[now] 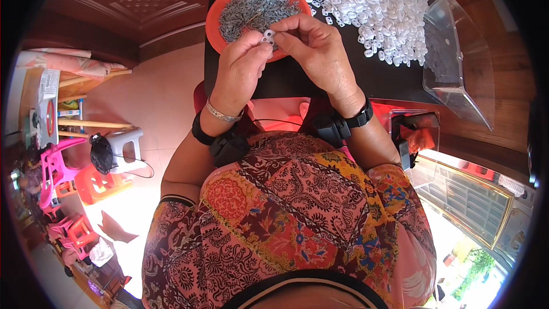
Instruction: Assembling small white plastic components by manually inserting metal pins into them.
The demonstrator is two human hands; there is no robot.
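Left hand: the left hand [243, 63] is pinching one side of a small white ring piece [267, 36] with its thumb and first finger, so it is closed on it.
Right hand: the right hand [314, 46] is holding the other side of the same piece with its fingertips, curled in tight.
White piece: it is sitting right between the two hands, up in the air, just over the near edge of the orange plate [213, 23].
Orange plate: it is lying just past the fingers on the dark worktop [286, 80], and it is carrying a heap of little grey metal bits [251, 11].
White pile: a big pile of white plastic pieces [372, 6] is lying past the right hand, on its outer side.
Clear box: a clear plastic box [457, 63] is tipping on its side, well out to the right of the right hand.
Wrists: both are wearing black bands, and the left one is wearing a silver bangle [222, 113] too.
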